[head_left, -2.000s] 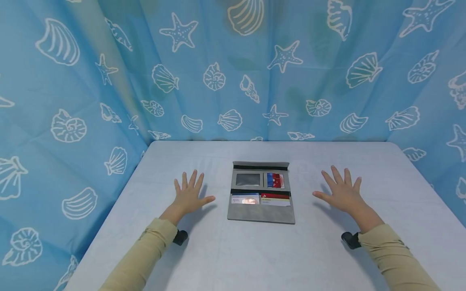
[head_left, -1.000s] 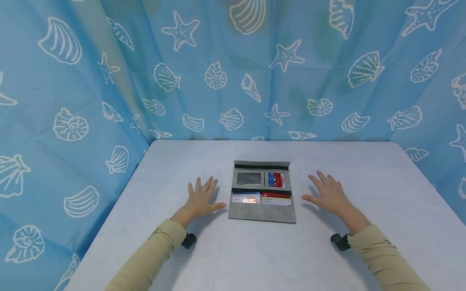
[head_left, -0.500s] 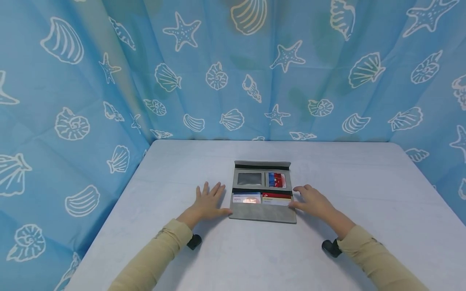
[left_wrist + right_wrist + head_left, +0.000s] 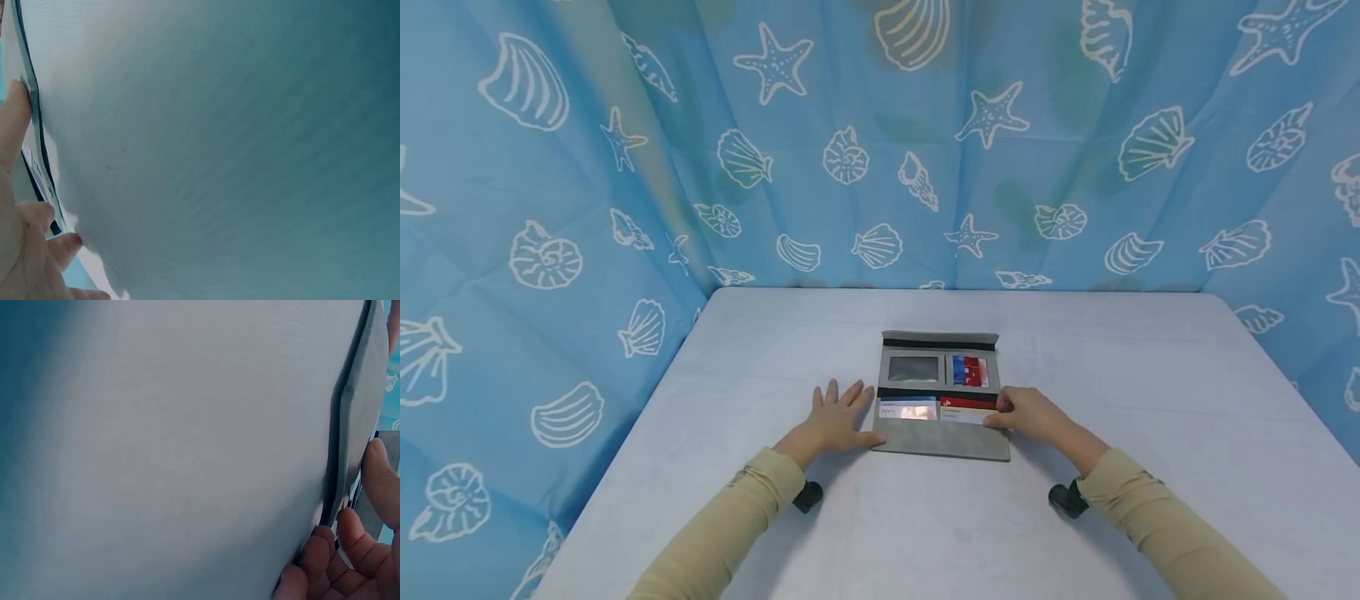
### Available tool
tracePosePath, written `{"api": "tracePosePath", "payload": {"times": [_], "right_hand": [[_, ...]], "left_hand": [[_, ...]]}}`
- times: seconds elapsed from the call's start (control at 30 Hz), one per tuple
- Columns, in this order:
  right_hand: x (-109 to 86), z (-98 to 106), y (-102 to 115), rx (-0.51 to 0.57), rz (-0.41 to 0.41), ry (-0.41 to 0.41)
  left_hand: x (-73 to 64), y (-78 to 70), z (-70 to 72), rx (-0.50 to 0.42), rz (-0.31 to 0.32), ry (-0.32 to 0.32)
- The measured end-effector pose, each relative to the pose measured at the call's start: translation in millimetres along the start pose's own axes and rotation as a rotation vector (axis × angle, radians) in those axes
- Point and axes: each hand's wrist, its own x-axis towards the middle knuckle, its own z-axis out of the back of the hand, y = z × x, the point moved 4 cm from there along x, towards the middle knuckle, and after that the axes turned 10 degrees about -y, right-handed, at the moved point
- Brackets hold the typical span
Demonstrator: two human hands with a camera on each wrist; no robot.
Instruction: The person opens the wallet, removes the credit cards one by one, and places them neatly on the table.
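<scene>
One grey wallet point(image 4: 940, 438) lies unfolded on the white tabletop point(image 4: 880, 533), just below and right of centre in my head view. I see the left hand point(image 4: 833, 423) at its lower-left corner, fingers spread and fairly straight, thumb touching the edge, nothing gripped. At the wallet's right edge is the right hand point(image 4: 1037, 415), fingers curled, thumb over the red-topped card point(image 4: 962, 414) in the lower-right pocket; even from my right wrist view I can't quite tell whether it pinches anything. A pale card point(image 4: 891, 412) sits lower left, a blue-and-red card point(image 4: 967, 372) upper right. Shell-print curtain point(image 4: 820, 92) fills the frame's top.
</scene>
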Motion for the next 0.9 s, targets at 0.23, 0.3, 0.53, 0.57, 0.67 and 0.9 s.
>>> {"api": "tracePosePath", "payload": {"times": [0.23,0.3,0.53,0.57,0.67,0.9], "right_hand": [[4.2,0.2,0.1,0.002,-0.012,0.015],[5.2,0.4,-0.5,0.006,-0.007,0.019],[7.9,-0.5,-1.6,-0.008,-0.008,0.051],[8.2,-0.8,-1.6,-0.011,-0.005,0.052],[8.1,-1.3,-1.0,-0.013,-0.003,0.047],[6.2,-3.0,0.2,-0.027,0.011,0.025]], "left_hand": [[-0.1,-0.6,0.4,0.002,0.005,0.017],[0.1,-0.7,0.4,0.0,0.001,0.02],[1.9,-1.1,-1.5,0.005,-0.017,0.02],[2.1,-1.1,-1.6,0.004,-0.018,0.019],[2.4,-1.3,-1.8,-0.006,-0.017,0.021],[3.6,-0.6,-3.3,-0.004,-0.018,0.023]]}}
